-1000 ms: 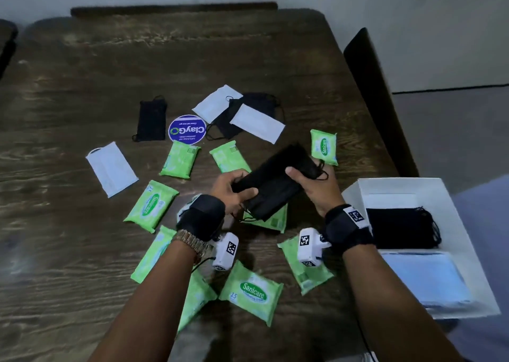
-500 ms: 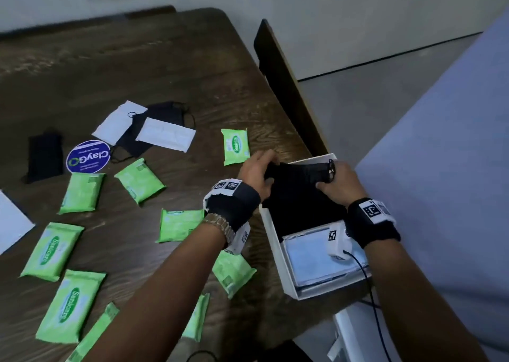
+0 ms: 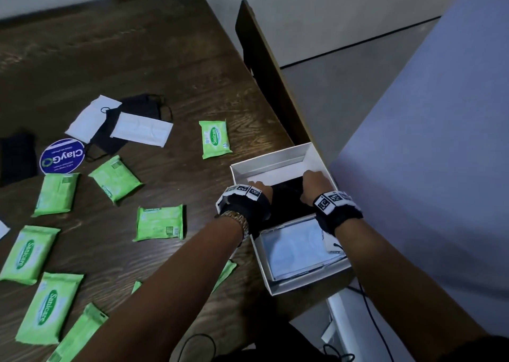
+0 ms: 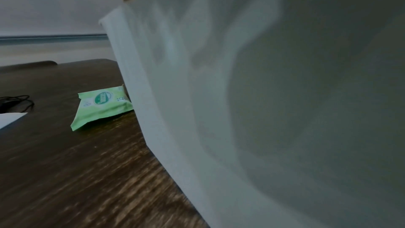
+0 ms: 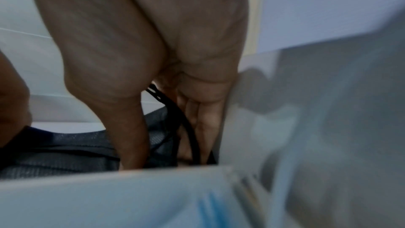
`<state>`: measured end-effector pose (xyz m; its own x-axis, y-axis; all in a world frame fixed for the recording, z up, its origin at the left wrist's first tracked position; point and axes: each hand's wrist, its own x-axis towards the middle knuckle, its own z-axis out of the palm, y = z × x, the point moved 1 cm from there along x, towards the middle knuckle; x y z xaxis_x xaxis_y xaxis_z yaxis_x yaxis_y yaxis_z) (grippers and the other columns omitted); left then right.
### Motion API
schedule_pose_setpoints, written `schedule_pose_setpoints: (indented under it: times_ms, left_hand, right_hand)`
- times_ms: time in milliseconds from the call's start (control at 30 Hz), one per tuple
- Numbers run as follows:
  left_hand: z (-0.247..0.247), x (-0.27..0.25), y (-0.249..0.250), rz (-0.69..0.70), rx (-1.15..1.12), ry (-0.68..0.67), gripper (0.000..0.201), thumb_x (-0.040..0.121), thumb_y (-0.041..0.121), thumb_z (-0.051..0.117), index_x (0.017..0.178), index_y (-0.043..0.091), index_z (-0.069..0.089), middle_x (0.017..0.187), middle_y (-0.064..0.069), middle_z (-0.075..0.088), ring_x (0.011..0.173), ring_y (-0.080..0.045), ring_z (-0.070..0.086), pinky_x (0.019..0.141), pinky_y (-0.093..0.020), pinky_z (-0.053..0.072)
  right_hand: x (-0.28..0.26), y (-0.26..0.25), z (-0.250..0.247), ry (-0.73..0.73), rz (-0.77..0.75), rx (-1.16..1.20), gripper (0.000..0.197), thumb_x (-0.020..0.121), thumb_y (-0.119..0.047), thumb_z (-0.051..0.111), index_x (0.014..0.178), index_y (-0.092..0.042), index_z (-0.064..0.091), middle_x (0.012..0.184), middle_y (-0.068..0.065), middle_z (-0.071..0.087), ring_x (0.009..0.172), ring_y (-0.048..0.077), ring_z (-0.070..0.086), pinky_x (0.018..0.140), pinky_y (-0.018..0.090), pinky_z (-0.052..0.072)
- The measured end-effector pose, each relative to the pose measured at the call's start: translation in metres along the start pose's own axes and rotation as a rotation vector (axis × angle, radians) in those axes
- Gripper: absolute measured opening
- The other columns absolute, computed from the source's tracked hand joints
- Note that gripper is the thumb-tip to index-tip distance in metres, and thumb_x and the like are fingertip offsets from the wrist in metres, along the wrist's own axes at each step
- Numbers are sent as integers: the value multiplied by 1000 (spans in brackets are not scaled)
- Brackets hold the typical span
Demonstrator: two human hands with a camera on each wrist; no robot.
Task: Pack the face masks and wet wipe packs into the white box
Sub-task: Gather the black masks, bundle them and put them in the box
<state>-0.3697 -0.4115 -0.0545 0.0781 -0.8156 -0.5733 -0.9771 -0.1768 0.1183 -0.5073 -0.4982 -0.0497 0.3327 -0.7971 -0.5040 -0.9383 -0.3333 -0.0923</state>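
The white box (image 3: 271, 159) stands at the table's right edge; its outer wall (image 4: 241, 110) fills the left wrist view. Both hands reach into its middle compartment with a stack of black face masks (image 3: 286, 199). My left hand (image 3: 259, 189) holds the stack's left end, fingers curled down out of sight. My right hand (image 3: 314, 182) pinches the right end between thumb and fingers (image 5: 203, 136), close against the box wall (image 5: 328, 110), ear loops hanging between. Light blue masks (image 3: 294, 247) fill the near compartment. Several green wet wipe packs (image 3: 160, 222) lie on the table, one (image 3: 216, 139) just left of the box.
White masks (image 3: 141, 129) and a black mask (image 3: 137, 108) overlap at the table's middle, another black mask (image 3: 16, 155) at far left, beside a round blue sticker (image 3: 62, 156). A dark chair back (image 3: 264, 69) stands along the table's right edge behind the box.
Both hands carried the black masks from the table's middle rightward over the box and have lowered them into the middle compartment. My view has swung right with them.
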Motion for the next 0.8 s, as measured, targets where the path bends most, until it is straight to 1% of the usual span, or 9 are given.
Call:
schedule_pose_setpoints:
  times_ms: [100, 167, 267, 333, 400, 467, 567, 633, 800]
  left_hand:
    - [7, 1, 0, 6, 11, 29, 46, 71, 38, 67, 111, 20, 56, 104, -6, 55, 100, -30, 57, 81, -47, 52]
    - [5, 1, 2, 13, 7, 13, 49, 74, 37, 69, 117, 18, 53, 111, -8, 51, 106, -31, 53, 83, -45, 49]
    - [0, -2, 5, 16, -22, 23, 37, 74, 33, 69, 106, 18, 58, 100, -5, 58, 89, -29, 60, 76, -41, 52]
    - [-1, -5, 6, -8, -50, 1, 30, 71, 29, 69, 97, 17, 59, 83, -1, 59, 75, -26, 62, 69, -36, 54]
    - [3, -4, 8, -18, -68, 3, 38, 72, 30, 68, 105, 17, 55, 93, -3, 58, 88, -27, 62, 73, -37, 51]
    - [6, 0, 11, -27, -102, 31, 55, 71, 30, 70, 117, 17, 45, 109, -8, 56, 104, -31, 58, 84, -43, 47]
    - [6, 1, 13, -26, -141, 50, 66, 70, 27, 72, 124, 15, 36, 109, -11, 59, 104, -34, 58, 83, -44, 43]
    - [7, -1, 13, -11, -132, 61, 56, 72, 32, 68, 117, 16, 40, 101, -9, 61, 96, -32, 62, 74, -39, 45]
    - [9, 0, 10, -35, -114, 46, 46, 66, 44, 60, 107, 24, 50, 98, -3, 61, 88, -31, 62, 78, -45, 49]
  right_hand:
    - [-6, 0, -2, 53, -8, -13, 32, 82, -9, 73, 110, -1, 60, 115, 21, 64, 106, 37, 64, 88, 39, 51]
    - [-10, -2, -3, 77, -12, 18, 45, 77, -10, 78, 115, -3, 54, 116, 20, 61, 107, 37, 62, 87, 39, 50]
    - [-17, -7, -2, 108, -10, 62, 70, 65, -19, 89, 121, -10, 48, 121, 17, 52, 108, 38, 60, 87, 42, 51]
    - [-23, -14, 3, 170, -42, -34, 59, 70, -23, 86, 118, -13, 53, 122, 15, 50, 111, 36, 56, 91, 44, 49]
    - [-29, -21, 7, 239, -109, -123, 38, 78, -22, 78, 111, -15, 60, 119, 13, 53, 111, 34, 52, 92, 43, 45]
    - [-32, -25, 12, 216, -183, -85, 28, 81, -15, 72, 107, -17, 65, 115, 12, 56, 108, 33, 54, 88, 41, 46]
    - [-35, -27, 21, 89, -270, -44, 27, 78, -8, 70, 103, -18, 69, 108, 11, 60, 101, 33, 61, 80, 39, 52]
    - [-36, -25, 23, 31, -272, -79, 22, 79, -11, 72, 100, -15, 70, 109, 12, 60, 102, 34, 61, 81, 39, 52]
    - [-35, -24, 15, 17, -265, -91, 12, 83, -20, 69, 93, -17, 75, 102, 10, 67, 95, 33, 65, 77, 37, 55]
